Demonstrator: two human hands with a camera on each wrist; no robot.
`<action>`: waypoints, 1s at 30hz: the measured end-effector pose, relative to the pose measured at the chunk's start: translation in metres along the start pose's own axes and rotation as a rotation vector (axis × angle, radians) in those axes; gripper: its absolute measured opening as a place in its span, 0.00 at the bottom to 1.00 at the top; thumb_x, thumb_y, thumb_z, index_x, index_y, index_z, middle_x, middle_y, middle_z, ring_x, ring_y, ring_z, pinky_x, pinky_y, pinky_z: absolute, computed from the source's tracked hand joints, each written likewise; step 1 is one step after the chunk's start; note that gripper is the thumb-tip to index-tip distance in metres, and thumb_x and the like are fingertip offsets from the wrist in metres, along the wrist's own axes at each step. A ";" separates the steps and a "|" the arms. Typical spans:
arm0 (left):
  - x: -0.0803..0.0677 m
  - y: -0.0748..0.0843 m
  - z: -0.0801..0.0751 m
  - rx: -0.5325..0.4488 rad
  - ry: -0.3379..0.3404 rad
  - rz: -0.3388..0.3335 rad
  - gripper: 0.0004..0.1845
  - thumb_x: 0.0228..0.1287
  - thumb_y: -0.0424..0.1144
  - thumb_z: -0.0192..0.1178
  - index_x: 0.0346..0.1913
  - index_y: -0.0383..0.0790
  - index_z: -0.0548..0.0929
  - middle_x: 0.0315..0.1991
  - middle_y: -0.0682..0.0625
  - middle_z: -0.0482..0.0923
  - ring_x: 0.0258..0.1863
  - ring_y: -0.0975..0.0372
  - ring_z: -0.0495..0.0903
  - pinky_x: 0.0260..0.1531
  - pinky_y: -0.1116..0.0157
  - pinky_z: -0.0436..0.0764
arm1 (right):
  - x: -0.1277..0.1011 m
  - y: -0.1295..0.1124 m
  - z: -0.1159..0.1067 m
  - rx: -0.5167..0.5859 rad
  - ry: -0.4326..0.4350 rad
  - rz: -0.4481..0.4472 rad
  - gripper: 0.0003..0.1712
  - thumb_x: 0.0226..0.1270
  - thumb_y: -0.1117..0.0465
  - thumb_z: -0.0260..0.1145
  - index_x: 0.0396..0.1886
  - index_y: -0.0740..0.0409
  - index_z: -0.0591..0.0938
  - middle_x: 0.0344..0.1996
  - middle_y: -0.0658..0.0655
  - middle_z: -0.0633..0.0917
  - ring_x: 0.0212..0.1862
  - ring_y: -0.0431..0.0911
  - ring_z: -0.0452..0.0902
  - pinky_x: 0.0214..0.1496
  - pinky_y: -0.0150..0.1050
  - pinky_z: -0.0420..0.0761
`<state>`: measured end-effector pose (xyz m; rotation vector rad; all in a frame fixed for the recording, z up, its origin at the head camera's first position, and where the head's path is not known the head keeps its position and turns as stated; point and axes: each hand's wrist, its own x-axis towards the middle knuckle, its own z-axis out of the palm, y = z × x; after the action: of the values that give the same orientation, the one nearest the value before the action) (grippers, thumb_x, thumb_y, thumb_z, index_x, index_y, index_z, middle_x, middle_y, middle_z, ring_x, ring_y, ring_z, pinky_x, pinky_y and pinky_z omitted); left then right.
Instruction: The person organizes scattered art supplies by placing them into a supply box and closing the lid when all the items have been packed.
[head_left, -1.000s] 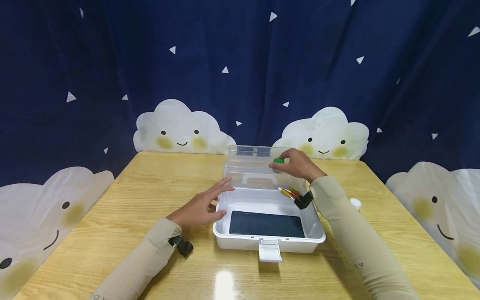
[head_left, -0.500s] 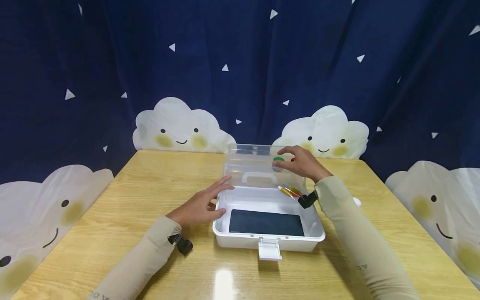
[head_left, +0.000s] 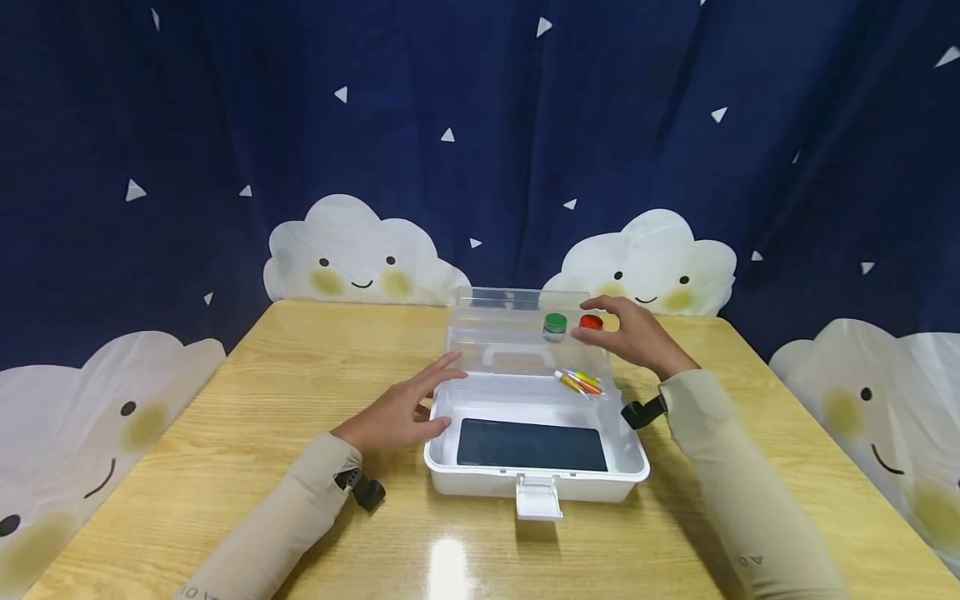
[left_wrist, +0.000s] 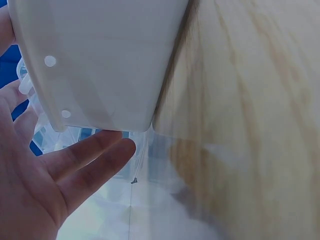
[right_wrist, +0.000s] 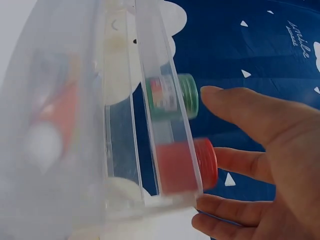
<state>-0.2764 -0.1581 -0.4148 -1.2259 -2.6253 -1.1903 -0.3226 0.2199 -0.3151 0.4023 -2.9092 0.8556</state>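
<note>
A white plastic case [head_left: 536, 486] with its clear lid [head_left: 487, 337] swung back lies on the table. My left hand [head_left: 405, 414] rests at its left side with fingers spread; the left wrist view shows fingers [left_wrist: 95, 162] against the case's end. In the lid's far section stand a green-capped jar [head_left: 555, 327] and a red jar [head_left: 592, 320]. My right hand [head_left: 628, 333] is around the red jar, thumb and index apart. In the right wrist view the thumb [right_wrist: 240, 107] stands clear of the red cap [right_wrist: 206, 164]; whether the index touches it I cannot tell.
Several small paint tubes [head_left: 580, 382] lie at the case's back right. A flat dark panel [head_left: 532, 445] lies on its floor. The front latch [head_left: 537, 498] hangs down. Wooden table [head_left: 322, 358] surrounds the case, with a blue curtain [head_left: 390, 150] behind.
My right hand has let go of the green-capped jar, left it standing in the lid, and moved right to the red jar. The left hand has stayed put.
</note>
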 end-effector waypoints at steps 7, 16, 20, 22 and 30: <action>0.001 0.001 -0.001 -0.003 -0.004 -0.007 0.34 0.64 0.42 0.62 0.71 0.60 0.61 0.76 0.68 0.38 0.59 0.64 0.73 0.46 0.66 0.81 | -0.017 0.013 -0.010 -0.007 0.027 0.043 0.45 0.54 0.31 0.67 0.66 0.52 0.72 0.67 0.62 0.68 0.67 0.62 0.60 0.61 0.67 0.65; 0.001 -0.001 -0.002 0.002 -0.004 -0.013 0.34 0.64 0.43 0.62 0.71 0.59 0.62 0.76 0.68 0.38 0.57 0.64 0.74 0.45 0.67 0.81 | -0.036 0.035 -0.024 -0.036 -0.030 0.089 0.45 0.58 0.33 0.65 0.68 0.54 0.68 0.70 0.66 0.62 0.70 0.65 0.54 0.63 0.69 0.61; 0.001 0.000 -0.003 -0.005 -0.004 -0.010 0.34 0.64 0.42 0.62 0.71 0.59 0.62 0.77 0.65 0.39 0.57 0.64 0.74 0.44 0.67 0.81 | -0.042 0.049 -0.029 -0.054 -0.042 0.073 0.45 0.58 0.33 0.65 0.67 0.56 0.69 0.70 0.67 0.63 0.69 0.66 0.55 0.63 0.68 0.61; 0.001 0.000 -0.003 -0.005 -0.006 -0.006 0.34 0.64 0.42 0.62 0.71 0.60 0.62 0.77 0.63 0.39 0.57 0.63 0.74 0.44 0.67 0.81 | -0.045 0.057 -0.030 -0.055 -0.056 0.075 0.46 0.58 0.32 0.64 0.67 0.57 0.69 0.69 0.68 0.63 0.69 0.66 0.55 0.63 0.68 0.61; 0.002 0.001 -0.002 0.000 -0.001 0.003 0.34 0.63 0.41 0.62 0.70 0.58 0.62 0.78 0.59 0.40 0.57 0.63 0.74 0.44 0.67 0.82 | -0.051 0.093 -0.029 -0.072 -0.165 0.176 0.53 0.54 0.26 0.61 0.69 0.58 0.66 0.69 0.72 0.60 0.67 0.71 0.54 0.60 0.71 0.63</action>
<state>-0.2777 -0.1579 -0.4125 -1.2307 -2.6230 -1.1892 -0.2986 0.3220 -0.3471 0.2231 -3.1558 0.7687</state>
